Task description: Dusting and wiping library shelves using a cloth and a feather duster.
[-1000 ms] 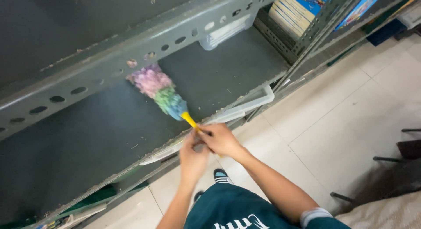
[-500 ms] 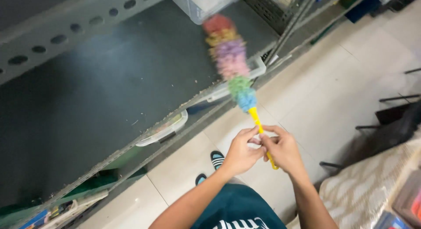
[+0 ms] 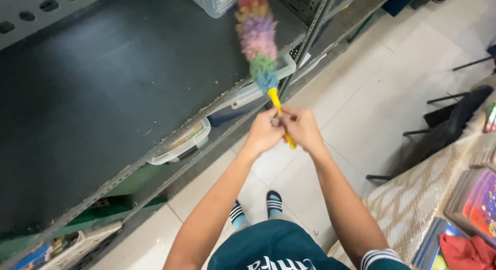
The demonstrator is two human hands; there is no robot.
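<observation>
A rainbow-coloured fluffy duster (image 3: 257,40) with a yellow handle points up and away from me, its head over the front edge of the dark grey metal shelf (image 3: 103,94). My left hand (image 3: 264,133) and my right hand (image 3: 303,128) are pressed together around the yellow handle, just in front of the shelf edge. The handle's lower tip sticks out below my right hand.
Clear plastic lidded boxes (image 3: 181,143) sit on the lower shelf level. A shelf upright (image 3: 305,48) stands behind the duster. A black chair (image 3: 444,125) and a patterned mat with books (image 3: 475,203) lie to the right on the tiled floor (image 3: 372,84). My striped socks (image 3: 274,203) show below.
The duster has lifted off the shelf surface and swung upright toward the right. Both hands have drawn back from the shelf and closed together on the handle.
</observation>
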